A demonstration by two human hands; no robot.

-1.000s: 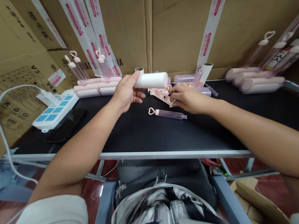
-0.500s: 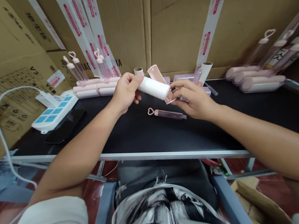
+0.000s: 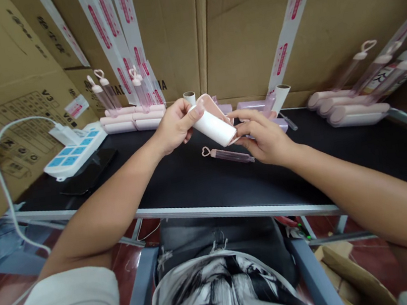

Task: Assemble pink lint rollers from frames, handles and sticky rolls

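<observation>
My left hand (image 3: 178, 124) pinches the upper left end of a white roll (image 3: 215, 129). Fingers of my right hand (image 3: 264, 133) are closed on a pink case (image 3: 212, 105), which lies open behind and under the roll's right end. Both are held above the black table (image 3: 188, 180). Just below them on the table lies a slim translucent pink handle (image 3: 232, 156) with a heart-shaped loop at its left end. Behind my left hand stands a white tube (image 3: 189, 97); another white tube (image 3: 281, 96) leans behind my right hand.
Pink rollers with upright handles (image 3: 133, 121) stand at the back left, more pink rollers (image 3: 356, 113) at the right. A power strip (image 3: 73, 154) and a black phone (image 3: 90, 173) lie at the left. Translucent purple pieces (image 3: 252, 106) sit behind my right hand. Cardboard (image 3: 166, 35) walls the back.
The white roll has shifted slightly right and down, closer against the pink case. The case has tilted, and its open inside now sits nearer my left fingertips.
</observation>
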